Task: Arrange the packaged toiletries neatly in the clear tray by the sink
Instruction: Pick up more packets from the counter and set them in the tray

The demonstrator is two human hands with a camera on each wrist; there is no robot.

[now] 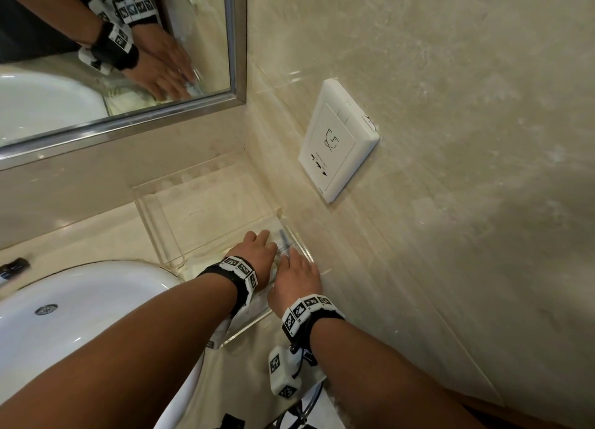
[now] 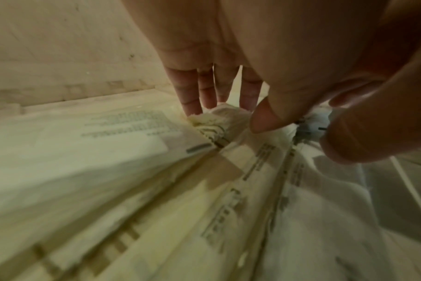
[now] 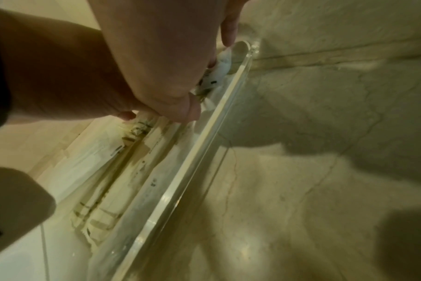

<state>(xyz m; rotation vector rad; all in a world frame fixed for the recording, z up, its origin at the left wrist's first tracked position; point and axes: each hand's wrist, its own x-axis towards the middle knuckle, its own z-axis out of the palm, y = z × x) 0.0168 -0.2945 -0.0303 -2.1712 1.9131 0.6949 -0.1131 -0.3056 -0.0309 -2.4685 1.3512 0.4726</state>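
A clear tray point(image 1: 151, 219) sits on the counter in the corner between two walls. Several long cream and white toiletry packets point(image 1: 284, 242) lie side by side in its near right part, printed sides up point(image 2: 132, 171). My left hand point(image 1: 257, 251) lies flat on them with straight fingers point(image 2: 192, 95). My right hand point(image 1: 297, 272) rests beside it, against the tray's right wall point(image 3: 204, 142), pressing down a white packet point(image 3: 219, 70). Most of the packets are hidden under both hands in the head view.
The white sink basin point(image 1: 80, 300) adjoins the tray on the left. A framed mirror point(image 1: 112, 58) hangs behind, and a white socket plate point(image 1: 338, 139) is on the right wall. A small dark object point(image 1: 13, 266) lies at the far left.
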